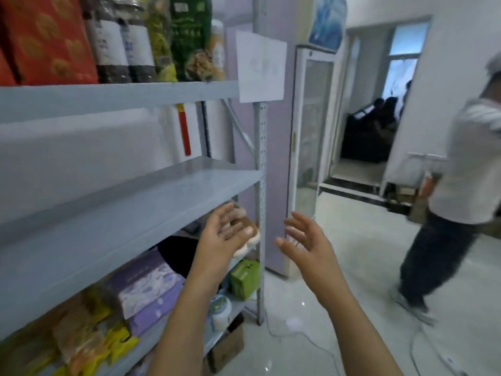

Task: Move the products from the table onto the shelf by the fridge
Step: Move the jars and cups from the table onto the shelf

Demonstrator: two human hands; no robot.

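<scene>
Left fingers against the blurry packet.

1. Your shelf reads pale blue-grey, every level.
2. Up top there's a red box with a repeating gold motif, then a dark green pouch.
3. The packet you've got is brown over cream.
4. Down low you have lilac tissue packs with a white print, yellow wrappers and a leaf-green carton.
5. The side of the fridge shows soft lilac.
</scene>
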